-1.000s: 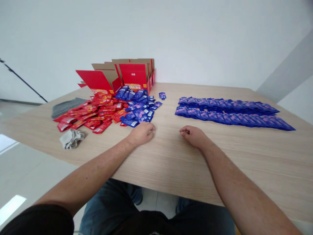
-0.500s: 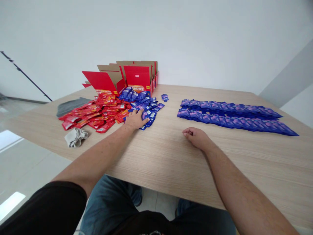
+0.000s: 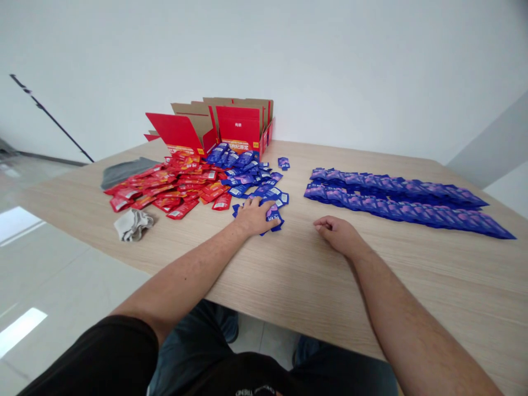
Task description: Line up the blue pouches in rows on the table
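Note:
My left hand (image 3: 254,215) lies spread over several blue sachets (image 3: 273,212) at the near edge of a loose blue pile, palm down on them. The rest of the blue pile (image 3: 243,171) reaches back to the boxes. A heap of red sachets (image 3: 177,181) lies to its left, touching it. My right hand (image 3: 338,234) rests on the table with its fingers curled; whether anything is inside them is hidden. Beyond it, two long overlapping rows of blue sachets (image 3: 396,208) run off to the right.
Open red cardboard boxes (image 3: 239,121) stand at the back left. A grey cloth (image 3: 127,171) lies left of the red heap, and a crumpled whitish cloth (image 3: 134,224) sits nearer me. One small group of blue sachets (image 3: 284,163) lies apart on the wooden table (image 3: 264,275).
My left hand has slid toward me and to the right, dragging several blue sachets away from the pile. My right hand stays in place. The view has shifted slightly.

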{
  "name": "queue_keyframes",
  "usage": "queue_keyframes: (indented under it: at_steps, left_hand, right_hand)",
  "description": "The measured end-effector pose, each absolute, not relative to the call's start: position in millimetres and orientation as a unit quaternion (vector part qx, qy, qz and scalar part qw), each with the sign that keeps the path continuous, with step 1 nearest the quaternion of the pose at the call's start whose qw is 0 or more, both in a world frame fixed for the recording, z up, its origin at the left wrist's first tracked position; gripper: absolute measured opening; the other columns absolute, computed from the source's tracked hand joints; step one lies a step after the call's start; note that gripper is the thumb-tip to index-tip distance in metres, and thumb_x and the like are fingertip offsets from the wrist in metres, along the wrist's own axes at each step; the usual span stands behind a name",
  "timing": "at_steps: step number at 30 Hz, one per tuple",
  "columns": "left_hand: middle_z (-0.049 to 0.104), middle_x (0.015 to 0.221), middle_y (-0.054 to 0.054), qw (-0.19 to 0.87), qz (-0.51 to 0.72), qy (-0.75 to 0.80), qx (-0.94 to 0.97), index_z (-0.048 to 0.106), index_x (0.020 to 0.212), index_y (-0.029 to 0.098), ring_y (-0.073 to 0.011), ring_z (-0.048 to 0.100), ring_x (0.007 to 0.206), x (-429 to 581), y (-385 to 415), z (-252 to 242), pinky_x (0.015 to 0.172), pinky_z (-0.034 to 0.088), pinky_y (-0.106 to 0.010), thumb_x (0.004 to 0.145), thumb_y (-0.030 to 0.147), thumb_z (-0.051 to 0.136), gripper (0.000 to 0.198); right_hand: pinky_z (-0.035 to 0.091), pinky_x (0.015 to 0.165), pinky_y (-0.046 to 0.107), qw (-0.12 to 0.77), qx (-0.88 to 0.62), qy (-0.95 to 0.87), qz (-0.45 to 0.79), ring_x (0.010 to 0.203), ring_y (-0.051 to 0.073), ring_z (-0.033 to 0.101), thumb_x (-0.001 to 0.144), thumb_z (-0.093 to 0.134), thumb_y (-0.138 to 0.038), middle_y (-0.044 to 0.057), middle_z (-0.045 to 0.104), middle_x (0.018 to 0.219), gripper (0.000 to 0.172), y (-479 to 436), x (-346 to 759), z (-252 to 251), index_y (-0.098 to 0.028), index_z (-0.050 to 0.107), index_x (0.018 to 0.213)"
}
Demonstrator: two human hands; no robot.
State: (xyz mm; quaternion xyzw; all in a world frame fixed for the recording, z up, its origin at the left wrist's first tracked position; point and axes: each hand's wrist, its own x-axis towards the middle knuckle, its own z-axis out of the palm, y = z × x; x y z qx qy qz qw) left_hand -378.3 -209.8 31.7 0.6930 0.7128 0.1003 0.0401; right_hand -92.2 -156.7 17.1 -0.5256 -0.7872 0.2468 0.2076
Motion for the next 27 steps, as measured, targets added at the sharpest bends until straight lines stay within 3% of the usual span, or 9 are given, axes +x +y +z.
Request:
queue_keyframes:
  at_steps: [10,15,18,27]
  left_hand:
    - [0.043,0.157,-0.013,0.075,0.095,0.636,0.762,0.046,0.152,0.040,-0.0433,0.037,0.146,-353.5,-239.9,35.7,0.111,0.040,-0.065,0.084,0.076,0.059,0.078]
    - [0.051,0.151,-0.014,0.134,0.175,0.537,0.815,0.046,0.153,0.026,-0.0323,0.047,0.141,-369.0,-236.1,39.2,0.119,0.040,-0.047,0.085,0.060,0.068,0.079]
    - [0.056,0.149,-0.015,0.158,0.200,0.529,0.809,0.046,0.153,0.020,-0.0306,0.050,0.140,-383.5,-232.0,47.8,0.119,0.040,-0.043,0.086,0.054,0.067,0.078]
    - [0.065,0.141,-0.012,0.164,0.078,0.553,0.813,0.050,0.149,0.019,-0.0273,0.063,0.126,-388.3,-202.5,69.3,0.105,0.050,-0.036,0.080,0.051,0.072,0.079]
  right_hand:
    - [0.046,0.064,0.028,0.214,-0.519,-0.787,0.255,0.069,0.018,0.064,0.089,0.061,-0.034,0.005,0.075,0.080,0.026,-155.6,-89.0,14.9,-0.020,0.078,0.104]
    - [0.047,0.064,0.029,0.217,-0.525,-0.777,0.272,0.066,0.017,0.061,0.089,0.061,-0.036,0.005,0.074,0.080,0.030,-155.8,-88.3,16.4,-0.018,0.077,0.106]
    - [0.046,0.062,0.029,0.217,-0.530,-0.768,0.288,0.061,0.016,0.059,0.089,0.060,-0.037,0.004,0.072,0.078,0.032,-156.6,-88.1,16.3,-0.017,0.076,0.109]
    - [0.041,0.054,0.027,0.243,-0.523,-0.745,0.334,0.055,0.013,0.055,0.088,0.060,-0.039,0.000,0.066,0.072,0.028,-154.5,-86.7,11.1,-0.019,0.069,0.105]
